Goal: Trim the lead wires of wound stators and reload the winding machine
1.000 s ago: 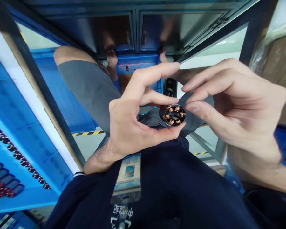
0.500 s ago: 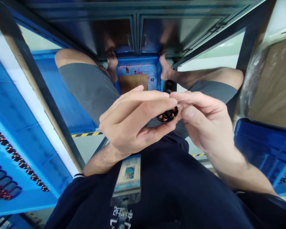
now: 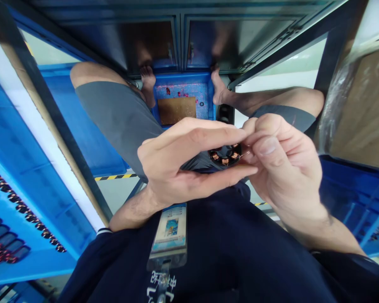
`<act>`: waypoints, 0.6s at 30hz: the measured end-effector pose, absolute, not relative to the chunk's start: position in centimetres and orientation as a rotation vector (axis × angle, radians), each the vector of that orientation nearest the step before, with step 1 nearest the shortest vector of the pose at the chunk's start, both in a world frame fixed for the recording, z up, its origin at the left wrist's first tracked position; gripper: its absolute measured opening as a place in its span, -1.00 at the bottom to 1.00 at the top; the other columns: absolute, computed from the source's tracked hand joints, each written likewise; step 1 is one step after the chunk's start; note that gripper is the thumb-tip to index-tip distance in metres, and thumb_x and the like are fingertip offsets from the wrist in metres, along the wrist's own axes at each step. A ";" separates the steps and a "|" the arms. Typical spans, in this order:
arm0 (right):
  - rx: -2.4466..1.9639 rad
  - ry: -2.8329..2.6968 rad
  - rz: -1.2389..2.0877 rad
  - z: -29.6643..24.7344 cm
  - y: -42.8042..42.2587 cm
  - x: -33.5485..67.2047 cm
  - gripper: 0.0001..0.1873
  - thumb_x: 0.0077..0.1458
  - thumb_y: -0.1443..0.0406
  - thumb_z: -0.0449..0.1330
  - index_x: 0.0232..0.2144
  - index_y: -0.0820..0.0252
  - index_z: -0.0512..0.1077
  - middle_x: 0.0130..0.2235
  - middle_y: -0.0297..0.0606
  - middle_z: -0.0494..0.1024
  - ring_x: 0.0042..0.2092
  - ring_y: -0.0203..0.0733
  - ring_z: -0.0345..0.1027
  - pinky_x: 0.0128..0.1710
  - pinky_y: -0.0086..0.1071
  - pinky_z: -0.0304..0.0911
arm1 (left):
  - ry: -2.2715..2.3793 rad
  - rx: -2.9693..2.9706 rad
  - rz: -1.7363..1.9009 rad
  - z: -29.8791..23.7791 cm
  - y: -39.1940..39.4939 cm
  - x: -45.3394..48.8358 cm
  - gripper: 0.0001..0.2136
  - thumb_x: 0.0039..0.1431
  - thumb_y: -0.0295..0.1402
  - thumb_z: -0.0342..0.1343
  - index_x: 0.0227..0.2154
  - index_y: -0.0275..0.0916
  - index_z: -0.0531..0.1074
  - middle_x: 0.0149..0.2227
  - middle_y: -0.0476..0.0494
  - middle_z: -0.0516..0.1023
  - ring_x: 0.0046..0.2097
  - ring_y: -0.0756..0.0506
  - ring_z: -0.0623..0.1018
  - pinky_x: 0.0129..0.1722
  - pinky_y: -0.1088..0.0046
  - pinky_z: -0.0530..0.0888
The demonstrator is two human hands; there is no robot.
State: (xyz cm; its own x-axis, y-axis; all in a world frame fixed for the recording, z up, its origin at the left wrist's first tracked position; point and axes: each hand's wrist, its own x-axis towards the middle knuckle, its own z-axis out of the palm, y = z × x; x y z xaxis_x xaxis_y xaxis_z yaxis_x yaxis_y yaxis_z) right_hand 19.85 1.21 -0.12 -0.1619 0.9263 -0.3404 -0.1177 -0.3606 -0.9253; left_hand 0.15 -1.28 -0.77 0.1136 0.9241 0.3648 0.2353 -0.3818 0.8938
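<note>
Between the thumb and fingers of my left hand (image 3: pixel 183 160) is a small round motor stator (image 3: pixel 225 155), black with copper windings around its ring. My left fingers close around it from above and below, and part of it is hidden behind them. My right hand (image 3: pixel 281 155) is at its right side, thumb and fingertips pinched together. Thin copper wire ends (image 3: pixel 246 153) run from the stator to the right fingertips, which seem to grip them.
A blue tray (image 3: pixel 185 78) with a brown board (image 3: pixel 177 110) and scraps lies on the floor between my feet. At left, a blue bin (image 3: pixel 50 269) contains rows of copper-wound stators (image 3: pixel 31 216). A cardboard box (image 3: pixel 363 109) and another blue bin (image 3: pixel 341 202) stand at right.
The stator has turned to show more of its wound face. My right hand has shifted slightly right and up, its fingertips curled tighter. The left fingers have moved a little to the right.
</note>
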 end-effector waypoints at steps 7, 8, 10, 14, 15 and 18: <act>-1.245 -1.007 1.518 0.0 -0.2 20.4 -0.75 0.38 -0.03 0.69 -0.05 -0.17 0.84 -0.20 -0.31 0.78 -0.18 -0.04 0.76 -0.19 -0.18 0.76 | 1.215 1.679 1.477 -2.0 -1.4 0.4 -0.64 0.45 -0.21 0.63 0.22 0.11 0.77 0.11 0.05 0.93 -0.04 -0.27 0.95 0.03 0.00 0.94; -1.211 -0.985 1.505 -0.1 -0.7 20.7 -0.83 0.45 0.01 0.65 -0.02 -0.19 0.86 -0.18 -0.32 0.81 -0.19 -0.09 0.76 -0.17 -0.22 0.77 | 1.192 1.700 1.402 -2.2 -1.3 -0.1 -0.62 0.44 -0.17 0.62 0.24 0.15 0.78 0.12 0.04 0.93 -0.02 -0.30 0.96 0.11 -0.08 0.95; -1.141 -0.986 1.539 -0.1 -1.3 21.4 -0.77 0.48 0.08 0.62 0.14 -0.22 0.90 -0.07 -0.30 0.88 -0.13 -0.11 0.82 -0.06 -0.24 0.83 | 1.141 1.749 1.240 -2.2 -1.4 -1.1 -0.58 0.42 -0.05 0.62 0.28 0.21 0.80 0.14 0.04 0.93 0.04 -0.35 0.96 0.28 -0.17 0.93; -1.128 -1.054 1.654 0.3 -1.1 22.4 -0.68 0.34 0.08 0.75 0.11 -0.20 0.93 0.02 -0.23 0.94 0.02 0.02 0.91 0.07 -0.15 0.89 | 1.263 1.866 1.204 -1.7 -2.1 -1.6 -0.60 0.45 -0.08 0.60 0.28 0.22 0.79 0.23 0.13 0.91 0.12 -0.32 0.96 0.42 -0.17 0.88; -1.136 -1.064 1.670 0.5 -0.8 22.6 -0.75 0.34 0.09 0.76 0.02 -0.18 0.95 -0.01 -0.22 0.95 -0.01 0.01 0.91 0.03 -0.16 0.88 | 1.296 1.915 1.257 -1.7 -2.3 -1.4 -0.63 0.47 -0.12 0.60 0.26 0.19 0.79 0.24 0.13 0.91 0.11 -0.30 0.96 0.40 -0.13 0.89; -1.159 -1.202 1.731 2.0 0.6 23.1 -0.85 0.39 0.16 0.73 -0.03 -0.15 0.94 -0.06 -0.22 0.93 -0.11 -0.03 0.87 -0.09 -0.17 0.86 | 1.261 2.109 1.373 -1.5 -2.2 -0.9 -0.67 0.45 -0.13 0.62 0.18 0.06 0.79 0.22 0.09 0.92 0.02 -0.20 0.95 0.29 0.11 0.92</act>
